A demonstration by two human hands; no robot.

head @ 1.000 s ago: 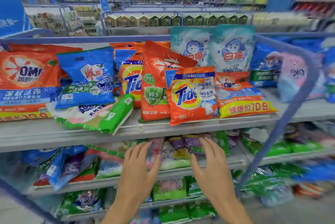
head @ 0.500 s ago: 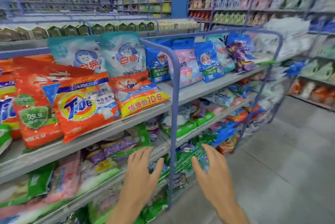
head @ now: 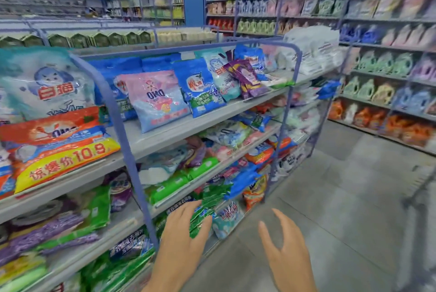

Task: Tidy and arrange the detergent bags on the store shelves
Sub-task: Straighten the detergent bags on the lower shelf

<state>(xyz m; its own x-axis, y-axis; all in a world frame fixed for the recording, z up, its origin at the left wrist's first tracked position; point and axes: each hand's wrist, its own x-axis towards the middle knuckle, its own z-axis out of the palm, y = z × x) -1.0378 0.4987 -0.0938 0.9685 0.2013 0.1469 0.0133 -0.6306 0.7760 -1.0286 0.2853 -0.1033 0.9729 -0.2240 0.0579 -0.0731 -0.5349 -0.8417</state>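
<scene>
Now, time to fix the top shelf [head: 188,126].
Wide and empty, the left hand [head: 181,239] and right hand [head: 286,254] should lift the leaning purple bag [head: 247,79] together, gently.

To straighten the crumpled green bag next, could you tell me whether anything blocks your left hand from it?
Nothing visible does. The left hand is right at the crumpled green bag on the low shelf; the blue upright stands off to its left.
</scene>
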